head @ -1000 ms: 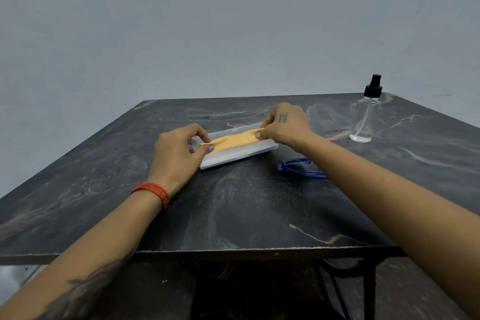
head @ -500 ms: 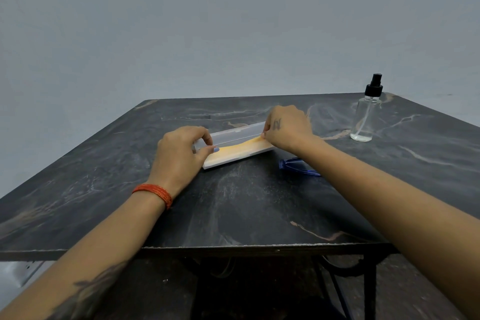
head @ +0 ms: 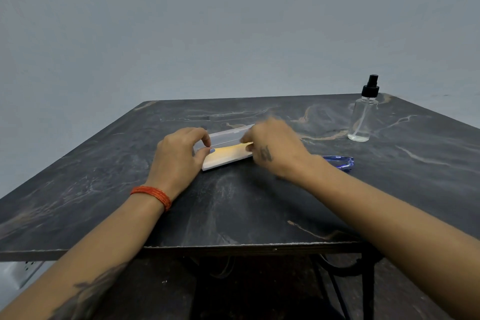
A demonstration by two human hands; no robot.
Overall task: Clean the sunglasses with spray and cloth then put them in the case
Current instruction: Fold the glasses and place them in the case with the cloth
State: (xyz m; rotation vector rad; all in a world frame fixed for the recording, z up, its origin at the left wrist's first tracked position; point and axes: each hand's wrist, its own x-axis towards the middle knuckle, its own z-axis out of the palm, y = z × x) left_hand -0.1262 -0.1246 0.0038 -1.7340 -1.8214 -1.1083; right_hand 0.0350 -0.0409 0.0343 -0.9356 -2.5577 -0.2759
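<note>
A: Case (head: 228,148)?
B: Mid-tabletop, lying slantwise, translucent, yellow cloth (head: 230,149) inside. Set between both hands.

A: Left hand (head: 179,158)?
B: At the case's left end, thumb and forefinger curled round that end, pinching it. Orange bangles (head: 153,196) on the wrist.

A: Right hand (head: 272,148)?
B: At the case's right end, blurred; fingers bent onto the case beside the cloth's end. Cannot tell if gripping cloth or case.

A: Sunglasses (head: 337,162)?
B: Blue, flat on the tabletop, just right of the right wrist, partly hidden behind it. Near the case, untouched by either hand.

A: Spray bottle (head: 363,114)?
B: Upright near the far right corner, clear with black nozzle, well apart from both hands.
</note>
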